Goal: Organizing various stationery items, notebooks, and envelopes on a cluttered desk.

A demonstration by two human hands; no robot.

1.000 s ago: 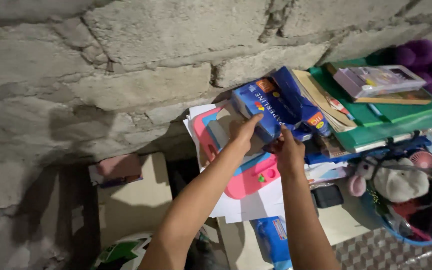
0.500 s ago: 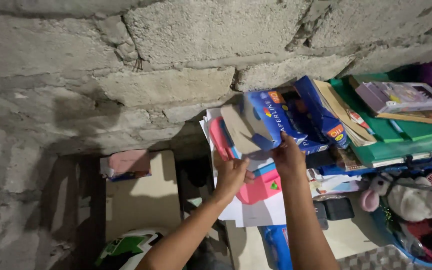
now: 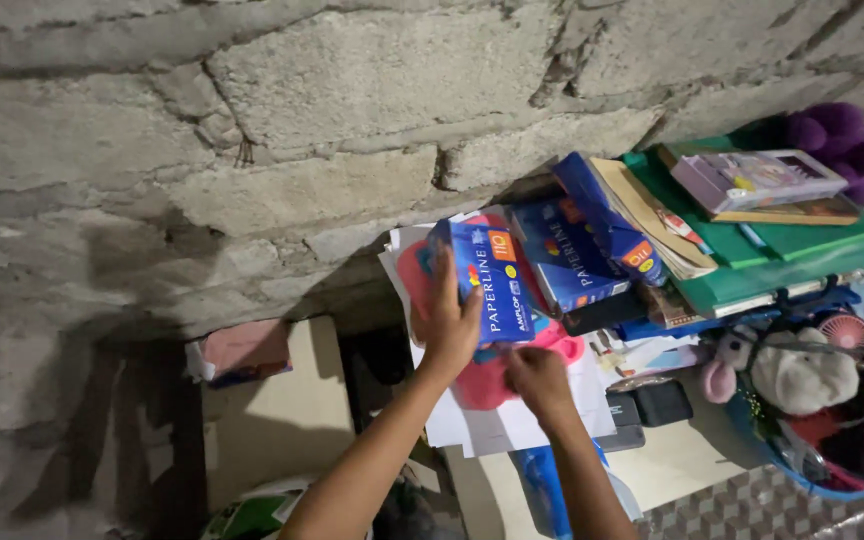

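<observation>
Two blue paper reams matter here: one ream (image 3: 492, 282) now stands nearly upright in the left hand (image 3: 449, 325), pulled away from the second ream (image 3: 564, 255), which leans against the slanted pile of books (image 3: 652, 215) and green folders (image 3: 752, 265) to the right. Half a second ago the left hand was low on the white sheets and the right hand was up at the reams; since then they have swapped roles. The left hand has risen and closed around the ream's left edge, fingers curled over its face and thumb behind, so it carries the weight. The right hand (image 3: 537, 375) has dropped beneath it, onto the pink board (image 3: 487, 380) that lies on the loose white sheets (image 3: 512, 425); its fingers look bent and pressed to the board, though whether they grip it or only rest there I cannot tell. The lifted ream sits just above the pink board, against the rough block wall (image 3: 332, 120), and apart from its neighbour. From how things lie, the ream has been freed from the stack and the board under it is now reachable. Nearby, a black case (image 3: 657, 400) sits right of the sheets, plush toys fill a blue basket (image 3: 822, 475), and a pink packet (image 3: 242, 350) lies on a pale board to the left.
</observation>
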